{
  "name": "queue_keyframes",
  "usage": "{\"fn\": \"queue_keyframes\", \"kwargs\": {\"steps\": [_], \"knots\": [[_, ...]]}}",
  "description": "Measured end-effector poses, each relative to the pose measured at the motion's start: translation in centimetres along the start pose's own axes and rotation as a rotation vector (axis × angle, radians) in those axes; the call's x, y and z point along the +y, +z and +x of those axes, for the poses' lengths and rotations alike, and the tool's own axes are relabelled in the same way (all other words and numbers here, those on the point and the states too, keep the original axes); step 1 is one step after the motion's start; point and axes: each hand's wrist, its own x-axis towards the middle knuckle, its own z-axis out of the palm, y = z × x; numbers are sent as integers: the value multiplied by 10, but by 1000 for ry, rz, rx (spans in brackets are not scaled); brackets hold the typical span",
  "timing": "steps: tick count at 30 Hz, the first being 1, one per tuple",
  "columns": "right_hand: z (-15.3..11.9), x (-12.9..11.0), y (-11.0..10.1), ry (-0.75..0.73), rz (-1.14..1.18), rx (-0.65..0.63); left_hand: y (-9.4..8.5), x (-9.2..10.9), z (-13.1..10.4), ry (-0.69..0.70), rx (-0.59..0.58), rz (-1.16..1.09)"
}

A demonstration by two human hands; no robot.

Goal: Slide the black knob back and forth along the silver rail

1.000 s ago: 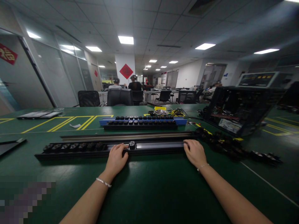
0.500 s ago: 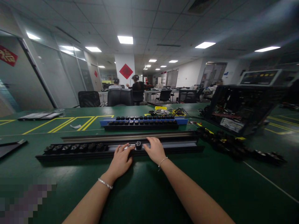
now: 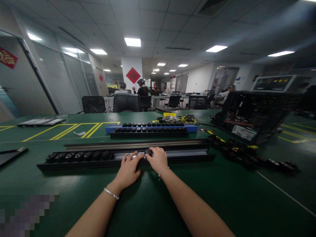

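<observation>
A long black rail [image 3: 186, 158] with a pale inner channel lies across the green table in front of me. Several black socket modules [image 3: 79, 156] sit in a row in its left part. One separate black socket module [image 3: 148, 152] is at the middle of the rail, held between the thumb and fingers of my right hand [image 3: 158, 159]. My left hand [image 3: 128, 169] rests on the rail just left of it, fingers stretched out and the index fingertip close to the module. Whether that fingertip touches it I cannot tell.
Behind lies another long black strip [image 3: 98, 145], then a blue rail [image 3: 193, 128] beside socket rows. Loose black parts [image 3: 242, 153] are heaped at the right, below an open black equipment case [image 3: 259, 115]. A dark flat tray [image 3: 11, 156] lies left. People sit farther back.
My right hand has moved left and closed its thumb and fingers on the single socket module, which now looks slightly turned. My left hand has barely moved.
</observation>
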Motion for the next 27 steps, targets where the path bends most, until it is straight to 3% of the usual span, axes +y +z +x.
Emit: {"fn": "queue_keyframes", "kwargs": {"steps": [27], "knots": [[-2,4,-11,84,-23,96,3,-3,-1,19,29,17]]}}
